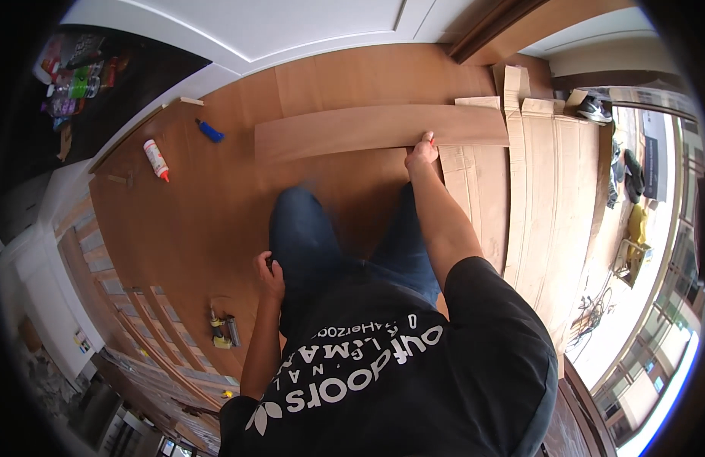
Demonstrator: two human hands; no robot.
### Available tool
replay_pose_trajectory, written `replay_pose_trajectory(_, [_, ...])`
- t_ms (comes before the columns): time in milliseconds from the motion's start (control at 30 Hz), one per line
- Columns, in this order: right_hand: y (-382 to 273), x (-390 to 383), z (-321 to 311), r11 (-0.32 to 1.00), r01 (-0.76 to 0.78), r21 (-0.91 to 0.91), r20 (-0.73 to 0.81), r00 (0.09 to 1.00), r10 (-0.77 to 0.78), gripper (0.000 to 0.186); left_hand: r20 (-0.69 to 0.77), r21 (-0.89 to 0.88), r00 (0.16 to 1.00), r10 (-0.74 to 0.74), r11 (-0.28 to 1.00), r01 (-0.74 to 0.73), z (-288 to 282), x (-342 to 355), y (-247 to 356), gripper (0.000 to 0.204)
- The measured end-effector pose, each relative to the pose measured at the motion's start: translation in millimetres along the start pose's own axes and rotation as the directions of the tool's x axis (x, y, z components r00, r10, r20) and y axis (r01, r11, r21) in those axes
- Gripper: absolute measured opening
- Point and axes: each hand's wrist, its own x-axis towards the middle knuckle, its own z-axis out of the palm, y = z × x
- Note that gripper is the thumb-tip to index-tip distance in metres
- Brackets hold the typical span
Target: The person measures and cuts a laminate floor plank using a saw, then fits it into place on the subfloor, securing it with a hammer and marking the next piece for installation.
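A long brown wooden floor plank (pixel 345 129) lies crosswise in front of my knees. Its left part is over the laid floor and its right part over cardboard. My right hand (pixel 422 152) grips the plank's near edge, thumb on top. A small red and white spot shows at those fingertips, too small to name. My left hand (pixel 270 276) rests beside my left thigh, fingers loosely bent and apart, with nothing seen in it. Off to the left lie a white glue bottle (pixel 155 158) with a red nozzle and a blue-handled tool (pixel 210 132), perhaps a utility knife.
Flattened cardboard (pixel 543 190) covers the floor on the right. A yellow and black power drill (pixel 220 333) stands behind at left, near wooden strips (pixel 143 320). A white panel (pixel 307 30) bounds the far side. Shoes (pixel 594 110) and cables (pixel 588 316) lie at right.
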Motion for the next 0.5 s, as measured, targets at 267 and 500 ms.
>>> replay_pose_trajectory(267, [18,24,-12,0.960,-0.092,-0.264,0.003,0.995,0.096,0.035,0.175,-0.078,0.957,-0.232,0.966,0.248,-10,12,-22,0.034])
replay_pose_trajectory(500, [-151,2,42,0.544,0.500,-0.674,0.353,0.865,-0.356,0.072,0.207,0.006,0.950,-0.236,0.971,0.240,-23,22,-3,0.035])
